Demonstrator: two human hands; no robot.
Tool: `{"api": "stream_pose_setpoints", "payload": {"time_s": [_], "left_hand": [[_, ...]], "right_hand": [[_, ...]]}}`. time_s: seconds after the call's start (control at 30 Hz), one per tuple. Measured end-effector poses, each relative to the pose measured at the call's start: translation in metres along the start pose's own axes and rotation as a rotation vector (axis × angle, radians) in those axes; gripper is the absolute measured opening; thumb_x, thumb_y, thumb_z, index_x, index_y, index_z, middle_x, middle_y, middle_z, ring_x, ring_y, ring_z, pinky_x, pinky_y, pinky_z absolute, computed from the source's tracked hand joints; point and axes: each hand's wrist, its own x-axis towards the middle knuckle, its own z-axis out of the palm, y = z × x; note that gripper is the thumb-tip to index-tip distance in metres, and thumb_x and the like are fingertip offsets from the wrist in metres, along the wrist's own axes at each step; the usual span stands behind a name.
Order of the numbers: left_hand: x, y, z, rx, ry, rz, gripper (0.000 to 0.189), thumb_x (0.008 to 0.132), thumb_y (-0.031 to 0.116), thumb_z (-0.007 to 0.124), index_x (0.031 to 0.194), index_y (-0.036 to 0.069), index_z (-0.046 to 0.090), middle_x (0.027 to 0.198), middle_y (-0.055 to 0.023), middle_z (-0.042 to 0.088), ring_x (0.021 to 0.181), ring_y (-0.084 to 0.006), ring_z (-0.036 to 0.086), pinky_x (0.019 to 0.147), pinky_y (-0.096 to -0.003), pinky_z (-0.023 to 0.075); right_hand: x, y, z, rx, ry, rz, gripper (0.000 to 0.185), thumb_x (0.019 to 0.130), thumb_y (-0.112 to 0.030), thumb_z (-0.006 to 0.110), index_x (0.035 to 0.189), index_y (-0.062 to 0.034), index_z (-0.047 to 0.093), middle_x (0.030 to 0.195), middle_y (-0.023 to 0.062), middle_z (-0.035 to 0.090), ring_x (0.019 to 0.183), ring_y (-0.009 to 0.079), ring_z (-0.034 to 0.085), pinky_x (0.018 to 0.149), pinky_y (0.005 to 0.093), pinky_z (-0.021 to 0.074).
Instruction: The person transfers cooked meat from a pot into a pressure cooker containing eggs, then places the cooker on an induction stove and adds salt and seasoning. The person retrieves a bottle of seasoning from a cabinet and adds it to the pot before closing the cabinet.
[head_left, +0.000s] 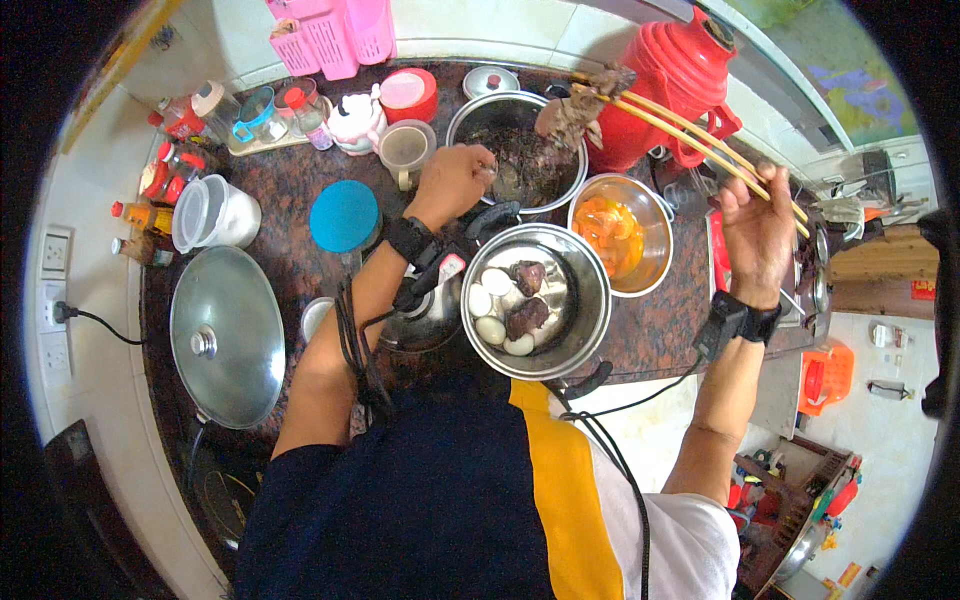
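My right hand (759, 225) holds a pair of long wooden chopsticks (694, 142). Their far ends grip a ragged piece of cooked meat (566, 120) above a steel pot (581, 180) of dark broth (506, 161). At that pot's left rim, my left hand (456, 180) is curled closed, and nothing can be made out in it. Closer to my body stands a second steel pot (604, 315), holding several peeled eggs (491, 330) and two dark meat chunks (528, 318). A steel bowl (658, 276) of orange pieces in liquid (609, 229) sits right of both pots.
A red thermos (652, 90) stands behind the bowl. Jars, a mug (406, 146) and a blue-lidded container (346, 216) stand left of my left hand. A large glass lid (229, 337) is at far left. Black cables (360, 360) hang from both wrist straps.
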Motion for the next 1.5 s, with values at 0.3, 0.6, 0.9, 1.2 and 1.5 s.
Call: {"api": "stream_pose_setpoints", "payload": {"time_s": [0.3,0.6,0.9,1.2,1.5], "left_hand": [[-0.032,0.03,-0.024,-0.292,-0.02,0.21,0.018,0.073,0.019,0.066,0.088,0.009,0.065,0.073,-0.0076,0.055,0.07,-0.0244,0.053,0.066,-0.0343,0.043],[-0.093,0.045,-0.009,-0.042,-0.225,0.199,0.02,0.068,0.025,0.067,0.084,0.013,0.064,0.08,-0.0041,0.052,0.083,-0.0244,0.046,0.069,-0.0396,0.0322],[-0.094,0.047,-0.012,-0.165,-0.228,0.211,0.008,0.07,0.018,0.065,0.073,0.012,0.067,0.07,-0.0021,0.057,0.073,-0.0224,0.049,0.066,-0.0373,0.0345],[-0.077,0.052,-0.038,-0.208,-0.144,0.158,0.013,0.07,0.014,0.066,0.08,0.007,0.068,0.071,-0.0059,0.06,0.071,-0.0212,0.053,0.065,-0.0322,0.0435],[-0.019,0.031,-0.049,-0.277,0.153,0.069,0.019,0.076,0.016,0.067,0.088,0.001,0.067,0.071,-0.0059,0.063,0.062,-0.0097,0.056,0.058,-0.0239,0.0445]], "right_hand": [[-0.085,-0.002,0.016,-0.151,0.239,0.057,0.028,0.095,-0.034,0.039,0.087,-0.01,0.05,0.078,0.0096,0.062,0.062,0.0162,0.062,0.056,0.0283,0.0522],[-0.123,0.03,0.013,-0.155,0.357,0.093,0.027,0.095,-0.032,0.041,0.088,-0.0076,0.051,0.078,0.0113,0.062,0.06,0.0181,0.062,0.055,0.0297,0.0541],[-0.141,0.033,0.004,-0.224,0.358,0.055,0.027,0.095,-0.03,0.041,0.089,-0.0063,0.052,0.078,0.0146,0.063,0.061,0.0192,0.064,0.057,0.031,0.0553],[-0.147,0.051,0.02,-0.718,0.335,-0.018,0.031,0.095,-0.031,0.041,0.088,-0.0029,0.05,0.077,0.0129,0.06,0.061,0.0188,0.062,0.055,0.0295,0.0522],[-0.15,0.103,0.04,-0.723,0.058,0.296,0.019,0.092,-0.017,0.051,0.091,-0.0005,0.059,0.084,0.0068,0.06,0.064,0.0114,0.059,0.057,0.0211,0.051]]}}
